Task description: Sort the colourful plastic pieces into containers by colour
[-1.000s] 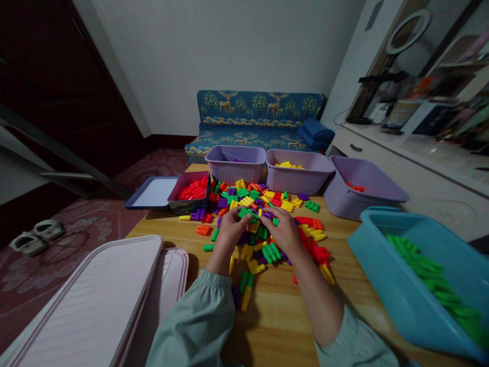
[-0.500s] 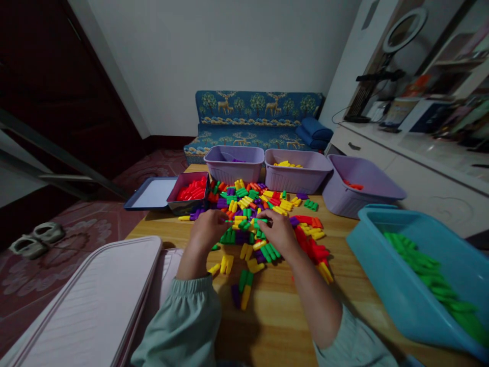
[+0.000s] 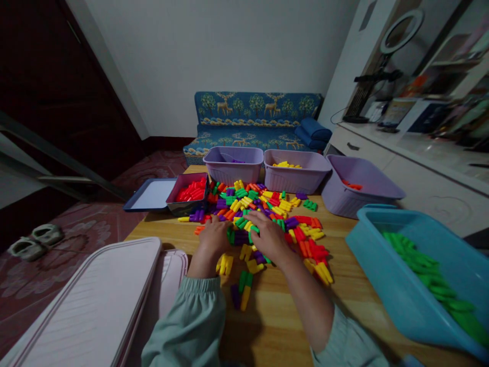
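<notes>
Small plastic blocks (image 3: 246, 203) are lying in a loose, many-coloured heap across the middle of the wooden surface (image 3: 284, 316), spreading between both hands. The left hand (image 3: 214, 234) is resting low over the heap's left side, fingers pointing away and curling down; the right hand (image 3: 266, 235) is reaching in from the right, its fingertips hovering at or touching a green block (image 3: 253, 232). The two hands are staying apart from each other, and whether either is actually pinching a block I cannot tell.

The blocks are looking like hard, hollow plastic, so they are probably weighing very little, keeping their shape under a squeeze and sliding easily on the smooth wood. They are hardly seeming fragile. Their rounded, finger-like ribs are offering a good hold across the sides; the yellow block (image 3: 225, 264) near the left hand is showing this forked shape clearly.

Around the heap, smooth-walled containers are standing: a dark square box (image 3: 187, 206) holding red blocks (image 3: 193, 190) at left, lilac bins (image 3: 234, 171) along the far edge, and a glossy teal tub (image 3: 385, 270) holding green blocks at right. Ridged pale lids (image 3: 87, 300) are lying near left.
</notes>
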`<state>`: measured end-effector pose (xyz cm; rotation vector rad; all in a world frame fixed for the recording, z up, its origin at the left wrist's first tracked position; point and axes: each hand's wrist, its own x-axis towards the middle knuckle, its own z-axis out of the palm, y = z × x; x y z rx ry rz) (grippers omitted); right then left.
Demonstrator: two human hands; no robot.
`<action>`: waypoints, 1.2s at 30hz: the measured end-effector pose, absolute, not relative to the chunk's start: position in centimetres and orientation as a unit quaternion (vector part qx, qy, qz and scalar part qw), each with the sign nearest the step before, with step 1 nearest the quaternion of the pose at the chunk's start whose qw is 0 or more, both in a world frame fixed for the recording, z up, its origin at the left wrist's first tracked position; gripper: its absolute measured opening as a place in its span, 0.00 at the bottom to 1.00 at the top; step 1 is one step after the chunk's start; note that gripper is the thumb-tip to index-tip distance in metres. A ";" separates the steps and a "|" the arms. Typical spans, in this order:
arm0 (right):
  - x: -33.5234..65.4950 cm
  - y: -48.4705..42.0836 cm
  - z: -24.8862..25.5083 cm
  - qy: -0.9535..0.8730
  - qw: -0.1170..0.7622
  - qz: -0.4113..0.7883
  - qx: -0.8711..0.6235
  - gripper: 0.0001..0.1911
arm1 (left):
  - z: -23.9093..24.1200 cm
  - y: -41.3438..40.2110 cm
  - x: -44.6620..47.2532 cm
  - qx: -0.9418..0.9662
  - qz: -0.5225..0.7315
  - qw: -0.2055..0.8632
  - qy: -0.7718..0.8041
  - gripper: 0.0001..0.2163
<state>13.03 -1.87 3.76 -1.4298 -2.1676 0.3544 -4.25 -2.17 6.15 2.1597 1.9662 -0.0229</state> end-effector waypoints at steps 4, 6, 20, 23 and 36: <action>11.4 -3.0 3.9 -0.824 0.165 0.091 -0.535 0.33 | 5.8 -2.1 -3.6 0.731 -0.017 0.093 0.675 0.21; 10.9 -3.3 3.8 -0.829 0.143 0.069 -0.537 0.33 | 5.7 -2.1 -3.4 0.729 -0.014 0.090 0.679 0.21; 11.0 -2.8 3.0 -0.787 0.194 0.070 -0.582 0.19 | 5.7 -1.0 -3.9 0.716 0.131 0.130 0.673 0.16; 11.4 -2.5 2.7 -0.763 0.256 0.092 -0.587 0.15 | 5.5 -0.5 -4.2 0.679 0.196 0.133 0.695 0.14; 11.8 -1.4 3.4 -0.467 0.579 0.509 -0.433 0.22 | 6.7 -0.8 -2.2 0.390 0.496 0.652 0.421 0.22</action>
